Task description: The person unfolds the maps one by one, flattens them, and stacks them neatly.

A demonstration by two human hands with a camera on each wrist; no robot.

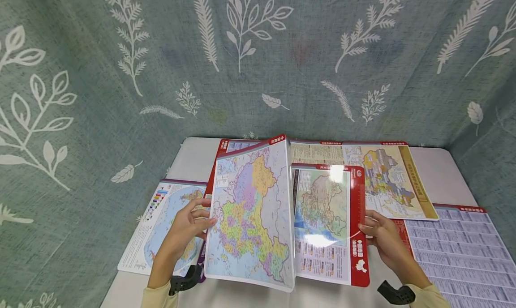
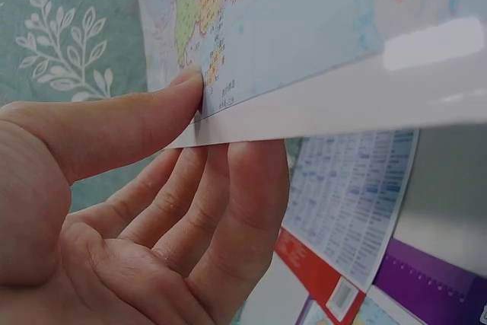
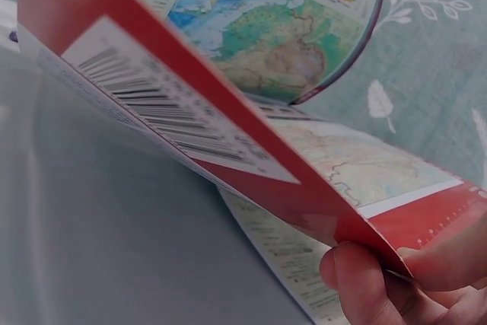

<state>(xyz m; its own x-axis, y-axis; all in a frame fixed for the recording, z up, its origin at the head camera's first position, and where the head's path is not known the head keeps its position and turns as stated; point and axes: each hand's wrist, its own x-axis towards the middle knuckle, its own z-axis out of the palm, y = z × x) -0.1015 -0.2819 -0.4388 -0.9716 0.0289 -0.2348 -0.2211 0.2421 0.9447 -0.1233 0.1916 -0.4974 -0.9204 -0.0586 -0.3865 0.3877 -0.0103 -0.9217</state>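
Fingers (image 2: pixel 251 192) of the left hand (image 1: pixel 186 225) pinch one edge of the folding China map (image 1: pixel 250 227); the right hand's (image 1: pixel 380 229) pinch its red border (image 1: pixel 358 214), evidently keeping the panels spread above the bench (image 1: pixel 200 158). A world map (image 1: pixel 164 224) lies left, a text sheet (image 1: pixel 459 250) right.

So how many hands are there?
2: the left hand pinches the colourful map page's left edge, and the right hand holds the red-edged panel on its right. No others show.

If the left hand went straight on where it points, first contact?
The left hand would likely meet the China political map panel first, since it pinches that panel's edge; depth beyond is unclear.
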